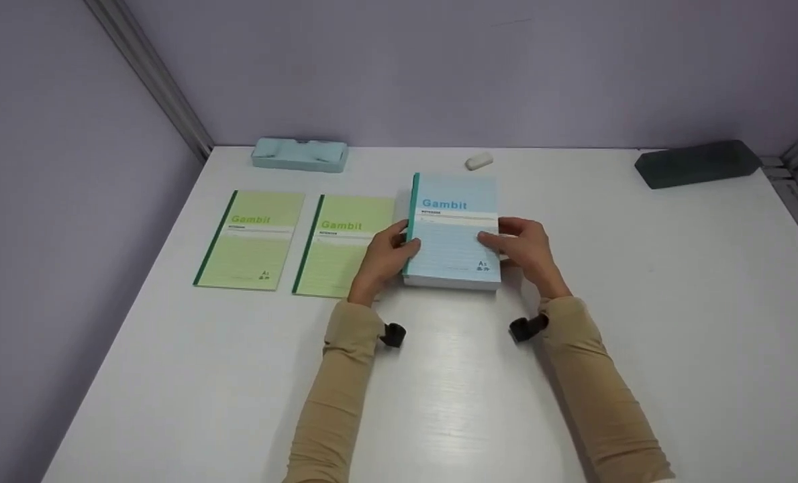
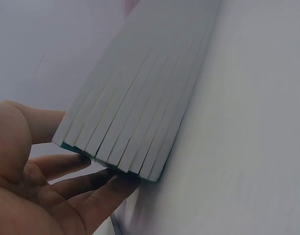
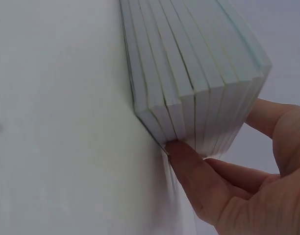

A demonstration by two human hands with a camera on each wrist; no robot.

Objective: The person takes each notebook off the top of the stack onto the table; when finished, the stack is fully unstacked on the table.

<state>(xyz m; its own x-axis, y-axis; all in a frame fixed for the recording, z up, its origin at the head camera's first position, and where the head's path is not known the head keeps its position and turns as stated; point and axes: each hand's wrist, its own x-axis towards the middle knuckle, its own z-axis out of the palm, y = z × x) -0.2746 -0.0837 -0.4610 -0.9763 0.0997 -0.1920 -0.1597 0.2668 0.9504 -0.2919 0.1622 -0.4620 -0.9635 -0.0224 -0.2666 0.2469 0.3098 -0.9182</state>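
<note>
Two hands, one stack. Head view: stack of notebooks [image 1: 452, 248], blue "Gambit" cover uppermost, green spine at left, at the middle of the white table [image 1: 654, 282]; whether its underside touches the tabletop cannot be told. Left hand [image 1: 384, 260] clamped on the spine side, right hand [image 1: 526, 249] on the opposite side, both thumbs over the cover; hands apart, stack between. Green notebooks, two, lying flat to the left: the nearer [image 1: 331, 261] partly hidden by the left hand, the outer [image 1: 247, 245] in full view. Along the back edge: light-blue case [image 1: 298, 155], white eraser [image 1: 479, 161], dark case [image 1: 699, 166].

Left wrist view: several layers of pages, teal spine edges, fingers against them.

Right wrist view: layered page edges, fingertip against the lower layers.
</note>
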